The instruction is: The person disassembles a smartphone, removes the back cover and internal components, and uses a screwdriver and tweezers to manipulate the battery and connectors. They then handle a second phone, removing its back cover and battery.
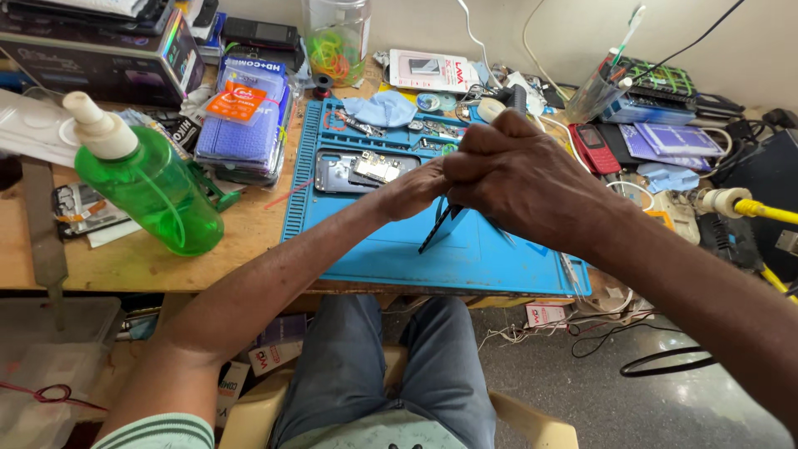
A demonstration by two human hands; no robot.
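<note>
Both hands are meeting over the blue mat (pixel 499 258). Right hand (pixel 515 179) is curling shut over the top end of a thin dark phone panel (pixel 438 226), left hand (pixel 411 189) pinching its side. Panel's long axis is slanting down-left, lower tip touching the rubbery mat. Green plastic bottle (pixel 154 187) is sitting well apart on the wooden tabletop (pixel 249 233).

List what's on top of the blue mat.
On the blue mat: an opened phone body, a circuit board, a blue cloth, small parts. Both hands cover the mat's centre.
</note>
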